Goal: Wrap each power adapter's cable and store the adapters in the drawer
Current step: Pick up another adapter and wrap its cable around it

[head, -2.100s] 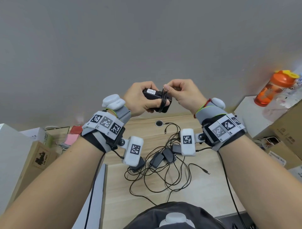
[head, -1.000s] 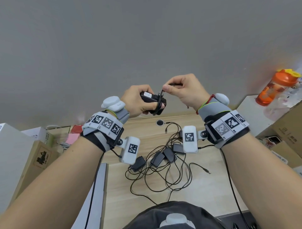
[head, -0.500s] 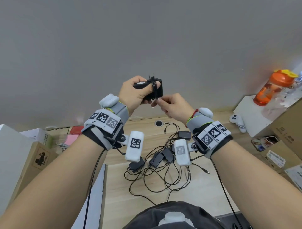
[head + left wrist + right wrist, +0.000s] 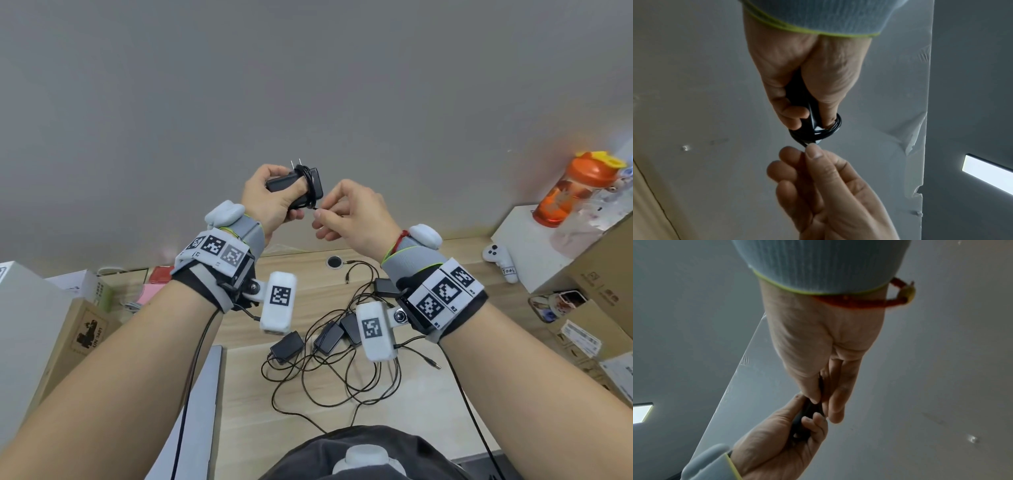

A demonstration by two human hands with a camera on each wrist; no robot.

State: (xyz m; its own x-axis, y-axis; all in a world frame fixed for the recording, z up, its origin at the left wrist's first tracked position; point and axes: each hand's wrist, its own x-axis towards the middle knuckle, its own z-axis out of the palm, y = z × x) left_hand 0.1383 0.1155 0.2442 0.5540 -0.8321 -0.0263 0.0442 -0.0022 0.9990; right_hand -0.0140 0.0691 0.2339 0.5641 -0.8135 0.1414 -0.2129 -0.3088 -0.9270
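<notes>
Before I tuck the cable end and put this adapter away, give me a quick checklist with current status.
1. Left hand grips the adapter firmly: ok.
2. Cable coil wound round the adapter body: ok.
3. Right hand pinches the cable end: ok.
4. Cable end tucked under the coil: not ok, it is loose.
5. Drawer open and in reach: cannot tell, none in view.
6. Remaining adapters on the desk wrapped: not ok, cables tangled.

Office or storeroom corner — wooden desk [image 4: 428,404], stacked cardboard boxes [image 4: 603,274], grey wall [image 4: 308,85]
</notes>
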